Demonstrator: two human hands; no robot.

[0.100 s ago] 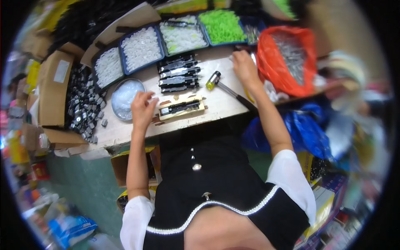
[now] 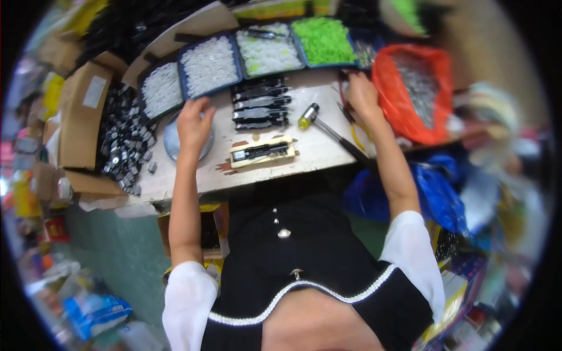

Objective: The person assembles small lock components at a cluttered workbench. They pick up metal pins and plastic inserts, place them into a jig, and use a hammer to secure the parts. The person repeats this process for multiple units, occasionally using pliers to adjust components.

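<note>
My left hand (image 2: 195,124) is over the round metal dish (image 2: 171,140), close to the front edge of the tray of white pieces (image 2: 211,65). Its fingers are bent but apart, with nothing visible in them. At the right, my right hand (image 2: 362,93) reaches down beside the red plastic bag (image 2: 383,93); its fingertips are hard to make out. A pale fixture block (image 2: 286,153) holds a black-and-silver assembly (image 2: 257,152) near the table's front edge. Several similar black assemblies (image 2: 261,111) lie in a stack behind it.
A hammer (image 2: 329,132) with a yellow-ended head lies right of the assemblies. Yellow-handled pliers (image 2: 357,133) are near my right wrist. Trays of white pieces (image 2: 163,90) and green pieces (image 2: 324,41) line the back. Small grey-black parts (image 2: 120,143) pile beside a cardboard box (image 2: 82,120).
My left hand has moved away from me, from the dish's right side toward the white-piece trays. My right hand stays beside the red bag. The whole view has shifted slightly.
</note>
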